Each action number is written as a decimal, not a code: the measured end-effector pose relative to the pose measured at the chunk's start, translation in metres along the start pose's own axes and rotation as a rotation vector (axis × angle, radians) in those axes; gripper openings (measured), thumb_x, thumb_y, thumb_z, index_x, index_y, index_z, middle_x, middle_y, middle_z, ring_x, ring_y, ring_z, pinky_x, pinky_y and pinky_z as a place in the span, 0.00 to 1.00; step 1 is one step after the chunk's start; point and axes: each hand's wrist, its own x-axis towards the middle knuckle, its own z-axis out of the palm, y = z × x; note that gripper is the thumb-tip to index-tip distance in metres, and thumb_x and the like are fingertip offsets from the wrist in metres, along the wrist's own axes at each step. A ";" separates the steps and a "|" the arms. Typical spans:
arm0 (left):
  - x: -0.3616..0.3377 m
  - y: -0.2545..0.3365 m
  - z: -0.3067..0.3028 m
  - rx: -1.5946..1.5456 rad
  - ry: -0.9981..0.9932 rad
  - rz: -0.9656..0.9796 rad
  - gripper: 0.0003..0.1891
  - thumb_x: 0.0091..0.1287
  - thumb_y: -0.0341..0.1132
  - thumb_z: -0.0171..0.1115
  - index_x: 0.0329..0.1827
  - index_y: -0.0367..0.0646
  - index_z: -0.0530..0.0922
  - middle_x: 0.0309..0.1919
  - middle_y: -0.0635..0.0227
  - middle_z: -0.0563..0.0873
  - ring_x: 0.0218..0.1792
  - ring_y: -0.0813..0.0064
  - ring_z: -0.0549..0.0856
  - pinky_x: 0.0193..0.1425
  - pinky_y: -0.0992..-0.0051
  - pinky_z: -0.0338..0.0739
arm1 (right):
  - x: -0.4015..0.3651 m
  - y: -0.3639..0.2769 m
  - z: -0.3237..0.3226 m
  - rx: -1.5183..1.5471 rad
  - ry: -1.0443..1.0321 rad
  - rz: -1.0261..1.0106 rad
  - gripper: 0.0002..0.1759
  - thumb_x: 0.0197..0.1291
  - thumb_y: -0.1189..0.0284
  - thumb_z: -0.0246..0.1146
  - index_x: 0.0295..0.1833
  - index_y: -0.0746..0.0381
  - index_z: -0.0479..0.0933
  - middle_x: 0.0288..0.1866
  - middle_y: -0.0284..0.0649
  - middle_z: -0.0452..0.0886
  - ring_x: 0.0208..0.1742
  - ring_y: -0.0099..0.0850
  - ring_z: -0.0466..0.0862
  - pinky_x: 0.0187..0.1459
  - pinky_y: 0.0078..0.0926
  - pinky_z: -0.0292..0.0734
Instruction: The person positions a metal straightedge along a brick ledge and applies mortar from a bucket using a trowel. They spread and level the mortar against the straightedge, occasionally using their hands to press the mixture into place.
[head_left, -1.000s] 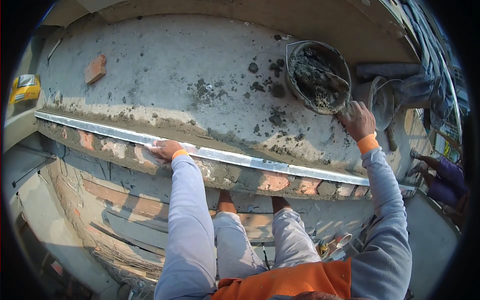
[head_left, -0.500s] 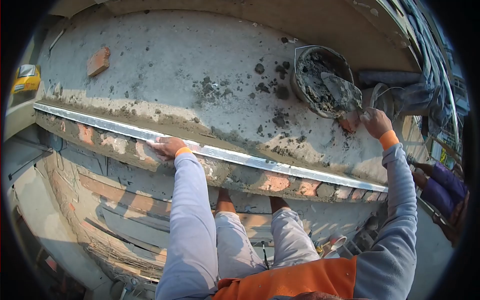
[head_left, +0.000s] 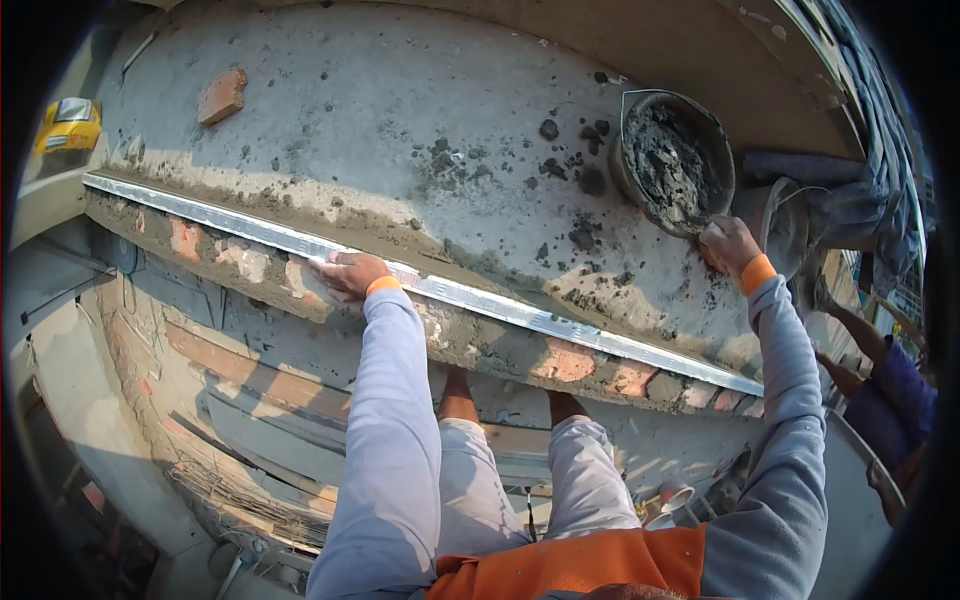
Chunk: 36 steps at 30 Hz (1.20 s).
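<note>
A long metal straightedge (head_left: 500, 308) lies along the edge of a brick ledge (head_left: 480, 345), with a strip of wet mortar behind it. My left hand (head_left: 352, 276) grips the straightedge left of its middle, fingers over its front side. At the right, my right hand (head_left: 730, 245) is closed round a trowel's handle, at the near rim of a bucket (head_left: 622, 170) of grey mortar (head_left: 672, 160). The trowel's blade is down in the mortar and hard to make out.
A loose brick (head_left: 221, 97) lies on the mortar-spattered slab (head_left: 370, 110). A second bucket (head_left: 785, 225) stands right of the first. A yellow bag (head_left: 70, 127) is at the far left. Another person (head_left: 885, 400) is at the right edge.
My right hand has moved slightly left and down to the bucket's rim, and the trowel blade, visible over the mortar before, has sunk into it. My left hand stays on the straightedge.
</note>
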 end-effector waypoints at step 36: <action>0.124 0.000 0.021 -0.084 -0.042 -0.111 0.27 0.78 0.42 0.35 0.74 0.33 0.57 0.71 0.48 0.65 0.70 0.55 0.68 0.74 0.66 0.60 | -0.003 -0.216 0.347 -0.147 0.143 -0.757 0.23 0.54 0.69 0.61 0.55 0.69 0.72 0.40 0.55 0.80 0.40 0.51 0.82 0.42 0.42 0.77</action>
